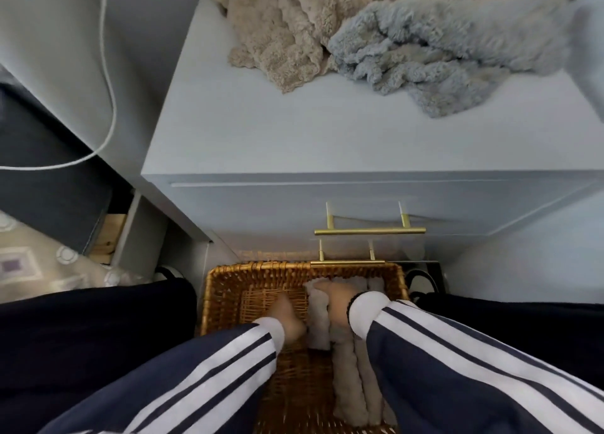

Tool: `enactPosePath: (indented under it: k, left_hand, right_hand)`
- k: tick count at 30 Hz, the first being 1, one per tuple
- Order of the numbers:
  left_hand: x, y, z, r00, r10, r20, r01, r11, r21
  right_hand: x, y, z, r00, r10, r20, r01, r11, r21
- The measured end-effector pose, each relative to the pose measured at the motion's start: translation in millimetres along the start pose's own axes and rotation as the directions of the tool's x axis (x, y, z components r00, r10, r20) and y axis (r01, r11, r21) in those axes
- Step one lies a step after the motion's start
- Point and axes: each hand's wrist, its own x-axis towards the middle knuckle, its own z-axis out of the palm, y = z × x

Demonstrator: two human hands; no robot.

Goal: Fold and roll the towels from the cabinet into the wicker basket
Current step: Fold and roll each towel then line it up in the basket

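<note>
- At far left, one white cord [111, 74] hangs down the grey wall in a loop, above one dark blue upholstered block [49, 178] and a patch of patterned floor covering [39, 263].
- One pale blue-grey cabinet [294, 139] fills the middle, with two brass bar handles [369, 231] on its drawer fronts, one above the other.
- On the cabinet top lie two loose, unfolded towels: one fluffy beige towel [277, 41] to the left and one fluffy pale blue towel [425, 57] to the right, its edge overlapping the beige one.
- On the floor in front of the cabinet stands one rectangular honey-coloured wicker basket [228, 286], between the person's dark-trousered knees.
- The left hand [287, 319], coming out of a navy sleeve with white stripes, reaches into the basket and rests against the left side of a grey rolled towel [318, 322]; whether its fingers are curled or straight cannot be told.
- The right hand [340, 303], in a matching sleeve with a dark band at the wrist, lies on top of the same roll with its fingers curled round the far end.
- Along the right side of the basket lie at least three rolled towels side by side, among them one beige rolled towel [346, 384]; the sleeve hides any others.
</note>
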Motion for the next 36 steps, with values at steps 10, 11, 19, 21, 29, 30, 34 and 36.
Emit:
enactPosePath:
  k: [10, 11, 19, 21, 29, 30, 34, 36]
  left_hand:
    - [-66.3, 17.9, -52.2, 0.987, 0.047, -0.154, -0.042, 0.999, 0.034]
    - [-77.7, 21.5, -59.6, 0.982, 0.081, -0.168, -0.075, 0.996, 0.043]
    - [-144.6, 50.2, -106.4, 0.931, 0.317, -0.179, -0.299, 0.947, 0.117]
    - [-160.9, 54.4, -118.7, 0.913, 0.360, -0.191, -0.353, 0.933, 0.073]
    - [-181.9, 92.4, -170.8, 0.823, 0.456, -0.340, -0.541, 0.812, -0.218]
    - [-178.7, 100.3, -177.4, 0.827, 0.448, -0.341, -0.534, 0.814, -0.226]
    - [-174.3, 127.9, -198.3, 0.851, 0.473, -0.228, -0.518, 0.828, -0.215]
    - [-174.5, 141.8, -206.2, 0.836, 0.499, -0.228, -0.545, 0.800, -0.251]
  right_hand:
    - [-71.0, -18.4, -45.3, 0.986, -0.037, -0.165, 0.027, 0.998, -0.063]
    - [-81.6, -23.7, -51.0, 0.987, -0.047, -0.151, 0.030, 0.993, -0.114]
    - [-154.5, -47.7, -121.0, 0.973, -0.145, -0.180, 0.072, 0.930, -0.361]
    - [-175.3, -47.8, -139.9, 0.959, -0.190, -0.209, 0.114, 0.937, -0.331]
    - [-216.3, -42.4, -185.6, 0.879, -0.261, -0.398, 0.288, 0.958, 0.010]
    - [-215.3, -43.6, -191.7, 0.864, -0.259, -0.432, 0.321, 0.944, 0.076]
    - [-207.4, -55.9, -210.2, 0.837, -0.254, -0.485, 0.409, 0.879, 0.246]
    - [-202.0, -62.3, -218.7, 0.814, -0.264, -0.517, 0.414, 0.889, 0.197]
